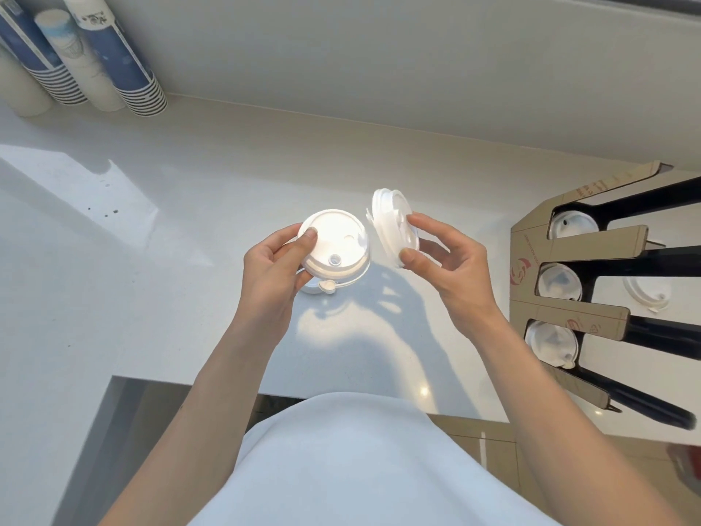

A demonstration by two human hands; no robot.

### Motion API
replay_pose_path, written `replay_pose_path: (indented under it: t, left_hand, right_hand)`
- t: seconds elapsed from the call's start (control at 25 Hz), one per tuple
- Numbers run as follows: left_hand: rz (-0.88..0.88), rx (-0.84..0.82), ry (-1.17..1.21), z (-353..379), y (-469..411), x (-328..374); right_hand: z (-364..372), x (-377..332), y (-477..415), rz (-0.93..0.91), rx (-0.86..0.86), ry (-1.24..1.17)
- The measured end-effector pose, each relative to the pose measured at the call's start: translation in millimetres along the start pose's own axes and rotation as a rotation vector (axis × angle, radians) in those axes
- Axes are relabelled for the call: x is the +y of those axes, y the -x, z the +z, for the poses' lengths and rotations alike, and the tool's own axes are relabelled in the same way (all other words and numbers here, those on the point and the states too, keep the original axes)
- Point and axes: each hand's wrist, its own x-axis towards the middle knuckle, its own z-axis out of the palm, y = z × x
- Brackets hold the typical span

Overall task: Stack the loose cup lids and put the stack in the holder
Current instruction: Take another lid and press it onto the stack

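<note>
My left hand (275, 267) grips a short stack of white cup lids (335, 248), held flat with the top side up and the thumb on the upper lid. My right hand (445, 256) pinches a second bunch of white lids (389, 222) between thumb and fingers, tilted on edge just to the right of the first stack, a small gap between them. Both are above the white counter (151, 241). The cardboard lid holder (580, 282) stands at the right, and lids lie in its three slots (559, 282).
Stacks of blue and white paper cups (110, 58) lean at the back left against the wall. One loose lid (646, 292) lies on the counter behind the holder's black dividers. The counter's front edge runs just before my body.
</note>
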Motion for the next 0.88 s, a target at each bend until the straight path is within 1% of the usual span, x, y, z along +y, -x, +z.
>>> replay_pose_path:
  t: [0.2, 0.4, 0.48, 0.64, 0.8, 0.88]
  left_hand:
    - [-0.021, -0.076, 0.076, 4, -2, 4]
    - [0.027, -0.168, 0.081, 9, -2, 10]
    - [0.038, -0.178, 0.069, 12, -1, 10]
    - [0.055, -0.209, 0.055, 17, 0, 9]
    - [0.063, -0.222, 0.032, 22, 1, 9]
    - [0.062, -0.232, 0.025, 23, 2, 9]
  right_hand:
    - [6, -13, -1, -0.058, -0.157, 0.026]
    - [5, -15, -3, -0.066, -0.237, 0.040]
    - [5, -15, -3, -0.077, -0.212, 0.045]
    - [7, -8, -9, -0.060, -0.019, 0.059]
    - [7, -6, -13, -0.017, 0.080, -0.096]
    - [7, -7, -15, 0.014, 0.085, -0.145]
